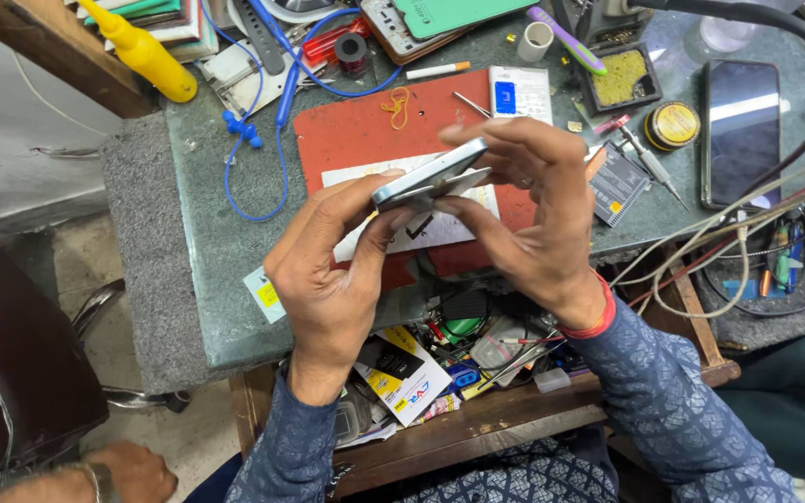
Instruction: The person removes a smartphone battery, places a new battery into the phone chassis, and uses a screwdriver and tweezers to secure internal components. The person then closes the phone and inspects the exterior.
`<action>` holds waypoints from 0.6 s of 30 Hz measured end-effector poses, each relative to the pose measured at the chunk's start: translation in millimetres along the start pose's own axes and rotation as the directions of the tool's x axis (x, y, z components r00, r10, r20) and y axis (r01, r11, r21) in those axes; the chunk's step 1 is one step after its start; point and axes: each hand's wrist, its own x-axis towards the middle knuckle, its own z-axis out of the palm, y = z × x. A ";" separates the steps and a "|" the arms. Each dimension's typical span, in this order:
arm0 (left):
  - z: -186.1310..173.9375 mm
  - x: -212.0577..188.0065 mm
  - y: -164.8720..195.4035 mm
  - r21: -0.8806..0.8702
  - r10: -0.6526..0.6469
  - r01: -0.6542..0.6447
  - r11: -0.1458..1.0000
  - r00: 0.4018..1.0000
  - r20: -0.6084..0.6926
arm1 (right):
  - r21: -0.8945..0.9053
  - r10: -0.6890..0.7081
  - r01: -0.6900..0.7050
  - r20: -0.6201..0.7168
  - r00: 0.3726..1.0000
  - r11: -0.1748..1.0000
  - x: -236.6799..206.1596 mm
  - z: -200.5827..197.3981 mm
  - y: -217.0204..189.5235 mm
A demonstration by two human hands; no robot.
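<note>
The silver phone (430, 174) is pinched edge-on between the closed fingers of the left hand (328, 270) and right hand (533, 214) above the red mat (356, 140), so its seam is exposed.

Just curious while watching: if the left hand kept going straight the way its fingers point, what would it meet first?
The left hand points up and right, already gripping the silver phone. Past that, it would likely meet the right hand first, though depth is hard to judge.

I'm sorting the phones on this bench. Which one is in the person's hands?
The silver-edged phone, gripped edge-on by left hand and right hand. The black phone lies flat, untouched, at the bench's right.
</note>
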 end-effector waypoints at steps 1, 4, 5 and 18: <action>-1.6 0.0 -0.6 0.010 0.000 0.000 1.000 1.000 0.006 | -0.032 0.030 -0.029 0.013 0.999 0.999 0.1 0.3 0.7; -4.8 1.7 -1.7 0.029 0.009 -0.010 1.000 1.000 0.023 | -0.157 0.059 -0.056 0.013 0.998 0.986 2.3 1.2 4.7; -6.1 2.3 -1.6 0.036 0.013 -0.014 0.999 1.000 0.028 | -0.155 0.054 -0.051 0.014 0.998 0.987 3.4 1.2 5.6; -0.4 30.8 -8.2 -0.122 -0.184 0.180 0.976 0.983 -0.026 | -0.114 0.098 -0.102 -0.033 0.995 0.988 30.3 -1.0 13.9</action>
